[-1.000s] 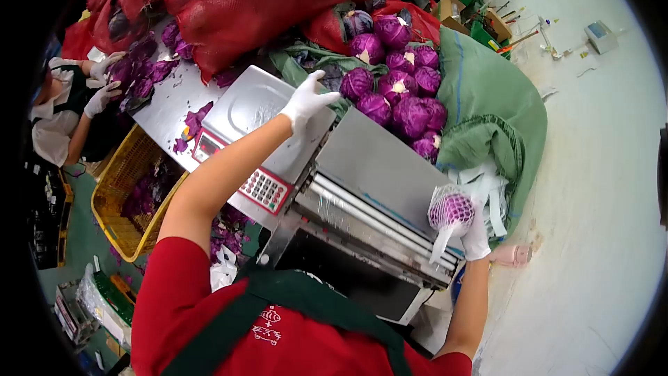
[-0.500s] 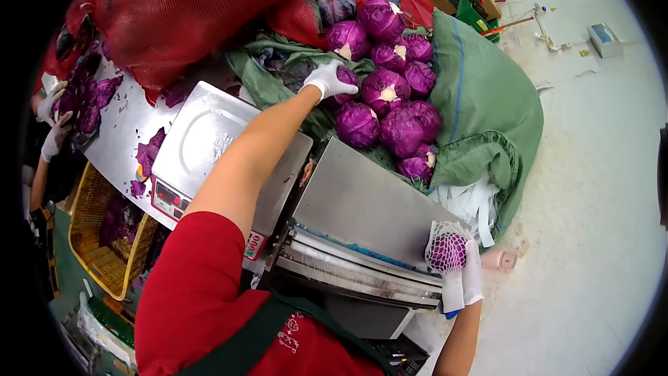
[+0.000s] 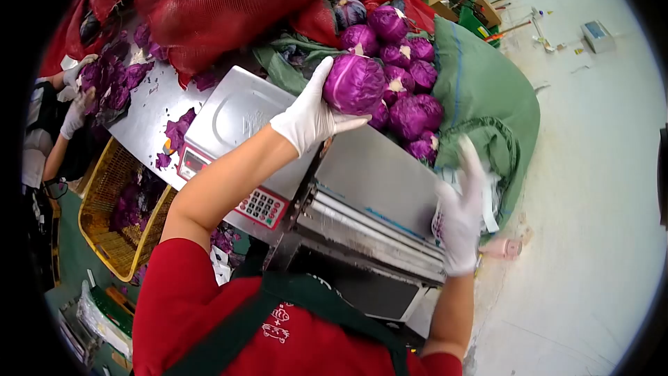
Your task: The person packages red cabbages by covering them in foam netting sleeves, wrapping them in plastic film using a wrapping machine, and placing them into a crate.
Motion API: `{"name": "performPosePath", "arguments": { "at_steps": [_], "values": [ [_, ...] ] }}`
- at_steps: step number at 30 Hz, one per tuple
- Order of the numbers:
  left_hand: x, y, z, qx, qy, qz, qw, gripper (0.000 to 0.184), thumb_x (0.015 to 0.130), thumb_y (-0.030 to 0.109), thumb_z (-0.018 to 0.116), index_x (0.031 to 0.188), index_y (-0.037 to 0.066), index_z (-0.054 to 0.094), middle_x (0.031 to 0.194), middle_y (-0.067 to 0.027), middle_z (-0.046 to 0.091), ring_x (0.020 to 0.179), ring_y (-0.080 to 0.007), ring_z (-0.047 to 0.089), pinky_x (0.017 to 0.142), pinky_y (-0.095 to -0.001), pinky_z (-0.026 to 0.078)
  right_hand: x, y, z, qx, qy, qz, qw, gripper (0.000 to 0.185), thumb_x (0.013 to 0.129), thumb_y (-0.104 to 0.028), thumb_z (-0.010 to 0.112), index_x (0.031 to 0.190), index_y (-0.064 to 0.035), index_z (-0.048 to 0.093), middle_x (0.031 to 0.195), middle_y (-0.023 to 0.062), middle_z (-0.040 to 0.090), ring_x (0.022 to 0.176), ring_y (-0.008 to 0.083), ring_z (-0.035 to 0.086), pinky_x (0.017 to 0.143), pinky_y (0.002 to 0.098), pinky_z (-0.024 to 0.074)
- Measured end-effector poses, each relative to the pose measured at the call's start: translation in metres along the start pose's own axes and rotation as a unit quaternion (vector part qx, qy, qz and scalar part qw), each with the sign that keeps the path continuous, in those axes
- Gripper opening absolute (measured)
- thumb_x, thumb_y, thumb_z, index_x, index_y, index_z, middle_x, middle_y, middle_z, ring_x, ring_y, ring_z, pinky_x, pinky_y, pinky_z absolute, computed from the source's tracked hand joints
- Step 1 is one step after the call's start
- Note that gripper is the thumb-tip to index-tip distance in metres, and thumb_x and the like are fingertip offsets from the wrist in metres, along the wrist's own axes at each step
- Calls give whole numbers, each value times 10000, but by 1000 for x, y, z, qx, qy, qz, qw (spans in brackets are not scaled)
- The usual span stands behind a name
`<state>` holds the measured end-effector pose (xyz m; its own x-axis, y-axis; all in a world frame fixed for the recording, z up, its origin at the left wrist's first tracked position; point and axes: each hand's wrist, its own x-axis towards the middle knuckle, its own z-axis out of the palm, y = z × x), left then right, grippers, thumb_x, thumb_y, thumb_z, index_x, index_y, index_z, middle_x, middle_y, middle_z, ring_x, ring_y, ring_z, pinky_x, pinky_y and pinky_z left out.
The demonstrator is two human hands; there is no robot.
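Note:
A purple cabbage point(image 3: 355, 84) rests in my white-gloved left hand point(image 3: 306, 117), raised above the scale and the pile, thumb and fingers around its near side. My right hand point(image 3: 462, 212), also gloved and slightly blurred, is up at the right end of the sealing machine point(image 3: 379, 181) with its fingers apart and nothing in them. Behind that hand a bit of white netting point(image 3: 437, 224) shows; what it wraps is mostly hidden. Several trimmed cabbages point(image 3: 415, 117) lie heaped in the opened green sack point(image 3: 487, 87).
To the left stands a digital scale point(image 3: 240, 115) on a metal table point(image 3: 142, 129) with loose leaves. A yellow crate point(image 3: 104, 237) is below. Red mesh sacks point(image 3: 243, 7) fill the back. Another person's gloved hands point(image 3: 75, 101) hold leaves at far left. A pink bottle point(image 3: 502, 248) is at right.
My left hand has lifted a cabbage off the pile, up and toward me. My right hand has come off the netted cabbage and risen, its fingers now spread.

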<state>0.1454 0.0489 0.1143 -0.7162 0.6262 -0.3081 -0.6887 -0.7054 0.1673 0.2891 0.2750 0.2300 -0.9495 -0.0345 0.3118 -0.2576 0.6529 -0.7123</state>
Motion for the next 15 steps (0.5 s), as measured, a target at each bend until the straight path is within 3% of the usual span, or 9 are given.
{"name": "performPosePath", "arguments": {
  "at_steps": [1, 3, 4, 5, 7, 11, 13, 15],
  "values": [
    [-14, -12, 2, 11, -10, -19, 1000, 749, 838, 693, 469, 1327, 127, 443, 1256, -141, 546, 993, -347, 636, 823, -524, 555, 11, 3, 16, 0, -24, -59, 998, 705, 765, -83, 648, 1410, -36, 367, 1421, 123, 398, 1318, 250, 371, 1114, 356, 242],
    [-45, -42, 19, 56, -1, 5, 998, 755, 849, 707, 423, 1333, 127, 439, 1255, -145, 547, 991, -354, 637, 830, -521, 550, 25, 1, 48, 152, -76, -31, 985, 744, 828, -167, 645, 1458, -47, 268, 1453, 138, 340, 1317, 244, 360, 1112, 348, 240],
    [-60, -57, 27, 101, 10, 32, 994, 764, 859, 720, 376, 1338, 128, 435, 1254, -149, 549, 988, -360, 638, 836, -517, 546, 26, -3, 61, 251, -101, 47, 962, 734, 884, -268, 632, 1462, -36, 245, 1443, 144, 344, 1300, 220, 365, 1106, 334, 247],
    [-74, -69, 33, 122, 8, 29, 992, 834, 830, 749, 405, 1340, 89, 407, 1215, -189, 558, 1023, -373, 616, 845, -507, 539, 29, 11, 70, 243, -110, -13, 964, 717, 910, -359, 614, 1443, -18, 279, 1409, 146, 380, 1279, 196, 373, 1094, 323, 266],
    [-91, -83, 35, 133, 41, 21, 990, 794, 862, 731, 350, 1354, 111, 402, 1248, -156, 553, 1008, -362, 633, 834, -487, 550, 15, -1, 69, 344, -94, 129, 925, 730, 906, -447, 597, 1418, -5, 324, 1373, 137, 429, 1254, 192, 399, 1081, 323, 281],
    [-105, -100, 19, 152, 56, -26, 986, 822, 853, 741, 357, 1363, 96, 378, 1249, -173, 541, 1001, -362, 633, 818, -470, 560, -10, 9, 66, 340, -117, 190, 914, 725, 908, -528, 547, 1386, -6, 385, 1329, 117, 479, 1225, 181, 428, 1070, 327, 297],
    [-117, -112, 23, 157, 78, -42, 984, 844, 838, 752, 373, 1361, 89, 371, 1220, -196, 548, 989, -361, 635, 797, -457, 569, -16, 10, 60, 335, -172, 247, 893, 783, 857, -630, 538, 1405, -92, 387, 1381, 77, 459, 1226, 205, 469, 1016, 409, 374],
    [-126, -123, 28, 167, 94, -29, 981, 855, 831, 758, 379, 1361, 87, 367, 1202, -212, 548, 981, -357, 637, 784, -456, 573, -23, 8, 54, 313, -181, 241, 900, 825, 837, -692, 497, 1395, -92, 403, 1363, 86, 485, 1221, 224, 480, 1014, 448, 370]
  ]
}}
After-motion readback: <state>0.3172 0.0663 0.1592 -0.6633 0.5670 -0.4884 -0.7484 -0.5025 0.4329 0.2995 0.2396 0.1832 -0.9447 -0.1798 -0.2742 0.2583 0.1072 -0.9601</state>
